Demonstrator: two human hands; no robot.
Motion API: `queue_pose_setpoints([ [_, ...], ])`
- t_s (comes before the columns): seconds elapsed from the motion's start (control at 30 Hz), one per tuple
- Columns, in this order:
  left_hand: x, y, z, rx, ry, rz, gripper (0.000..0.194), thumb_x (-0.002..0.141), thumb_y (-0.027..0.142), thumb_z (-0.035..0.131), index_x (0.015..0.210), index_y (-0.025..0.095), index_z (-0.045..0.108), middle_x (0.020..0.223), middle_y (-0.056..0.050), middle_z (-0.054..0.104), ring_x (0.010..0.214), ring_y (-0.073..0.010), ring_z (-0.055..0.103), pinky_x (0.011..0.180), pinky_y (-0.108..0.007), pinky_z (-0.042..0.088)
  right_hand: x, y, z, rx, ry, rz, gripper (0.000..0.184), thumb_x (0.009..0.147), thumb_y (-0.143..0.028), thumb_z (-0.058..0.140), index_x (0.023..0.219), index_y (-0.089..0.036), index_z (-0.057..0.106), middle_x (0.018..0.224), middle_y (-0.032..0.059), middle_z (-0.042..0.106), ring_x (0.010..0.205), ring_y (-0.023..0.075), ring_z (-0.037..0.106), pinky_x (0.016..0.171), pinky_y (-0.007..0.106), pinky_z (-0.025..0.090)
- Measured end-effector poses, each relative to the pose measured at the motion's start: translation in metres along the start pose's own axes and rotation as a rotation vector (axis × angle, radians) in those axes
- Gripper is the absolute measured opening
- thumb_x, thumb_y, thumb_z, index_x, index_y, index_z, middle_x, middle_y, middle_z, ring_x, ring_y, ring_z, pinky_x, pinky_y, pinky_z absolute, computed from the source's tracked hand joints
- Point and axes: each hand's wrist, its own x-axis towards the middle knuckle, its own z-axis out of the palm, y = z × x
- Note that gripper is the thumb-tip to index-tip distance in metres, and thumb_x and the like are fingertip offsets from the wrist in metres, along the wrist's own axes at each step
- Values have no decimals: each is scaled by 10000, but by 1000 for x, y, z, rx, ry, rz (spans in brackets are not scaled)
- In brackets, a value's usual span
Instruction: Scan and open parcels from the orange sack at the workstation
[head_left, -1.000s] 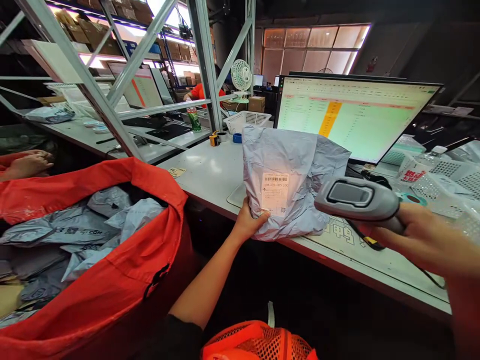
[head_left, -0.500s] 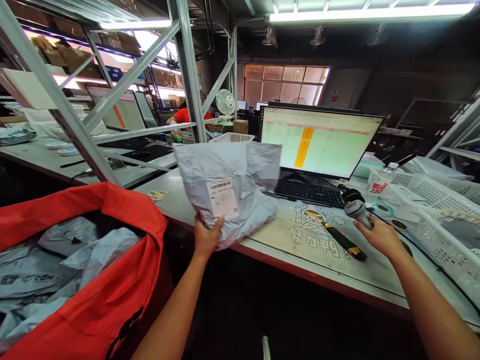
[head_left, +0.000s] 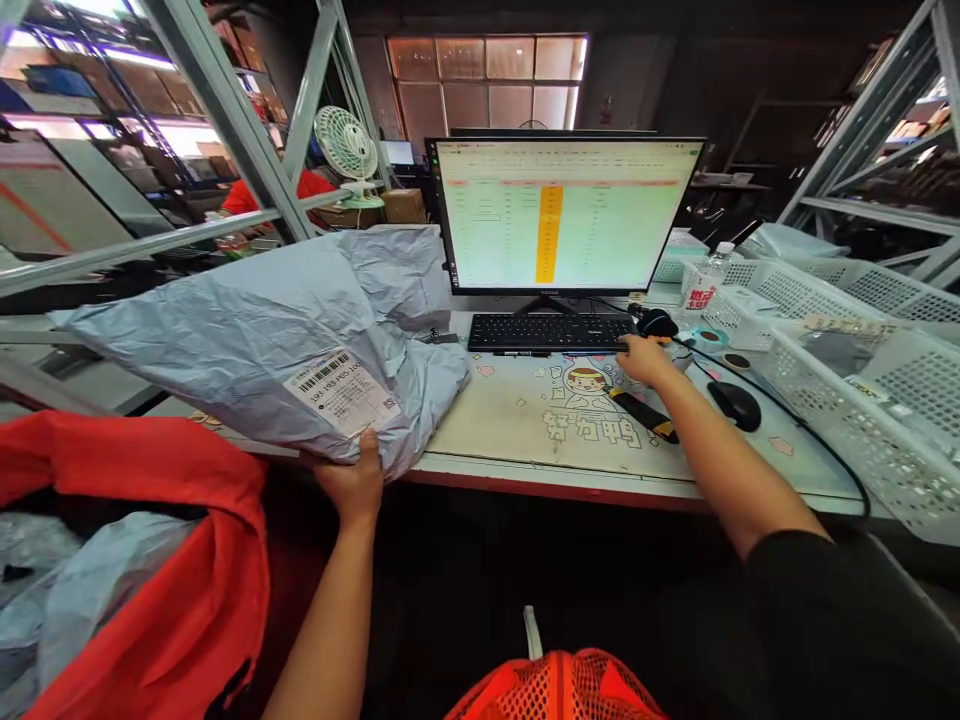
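A crumpled grey poly mailer (head_left: 247,320) fills the left of the desk, tilted, with a white barcode label (head_left: 345,393) facing me. My left hand (head_left: 352,480) grips its lower edge, thumb at the label's bottom and the other fingers hidden beneath. My right hand (head_left: 646,360) reaches to the right end of the black keyboard (head_left: 540,332), fingers extended onto the keys and nothing visible in it. Just below this hand lies a black-and-yellow utility knife (head_left: 646,415). The barcode scanner is mostly hidden behind the right hand.
A monitor (head_left: 615,220) showing a spreadsheet stands behind the keyboard. A black mouse (head_left: 735,405), a bottle (head_left: 705,278) and white baskets (head_left: 832,400) occupy the right side. At left sits a large red bag (head_left: 157,455) holding grey mailers. Metal frame posts rise behind the mailer.
My right hand has left the scanner and moved to the keyboard. The mailer, still in my left hand, is nearer and more tilted. My view has turned right.
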Motion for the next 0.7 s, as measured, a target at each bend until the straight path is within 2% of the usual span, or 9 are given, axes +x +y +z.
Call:
queue_pose_setpoints([
  [0.1, 1, 1, -2, 18, 8, -16, 804, 800, 605, 708, 1370, 83, 488, 1432, -307, 598, 1388, -420, 590, 1182, -590, 464, 26, -17, 13, -3, -72, 8, 486, 1027, -491, 677, 1387, -169, 621, 1400, 116, 607, 1229, 283, 622, 1051, 517, 555],
  [0.27, 1, 0, -3, 9, 37, -39, 793, 761, 602, 722, 1343, 120, 485, 1392, -283, 624, 1388, -423, 585, 1173, -594, 471, 54, -33, 26, -38, -166, 38, 421, 1043, -453, 656, 1322, -139, 664, 1350, 145, 649, 1231, 273, 636, 1079, 509, 537],
  [0.43, 0, -3, -2, -3, 29, -36, 690, 792, 571, 735, 1277, 123, 537, 1282, -256, 675, 1333, -418, 631, 1158, -576, 485, 68, -36, 32, -43, -199, 5, 485, 1062, -395, 567, 1471, -137, 596, 1438, 193, 624, 1303, 297, 615, 1123, 499, 481],
  [0.57, -1, -4, -3, -30, 2, -39, 619, 822, 555, 727, 1246, 138, 556, 1258, -235, 690, 1297, -396, 658, 1141, -550, 502, 67, -43, 27, -58, -210, -38, 496, 1019, -290, 533, 1472, -107, 613, 1407, 227, 650, 1288, 329, 639, 1088, 452, 496],
  [0.7, 0, -1, -3, -55, 16, -74, 661, 786, 579, 745, 1240, 140, 549, 1248, -239, 686, 1275, -408, 660, 1123, -554, 507, 39, -40, 18, -78, -184, -158, 576, 994, -285, 508, 1548, -135, 553, 1377, 196, 681, 1269, 314, 662, 1075, 408, 509],
])
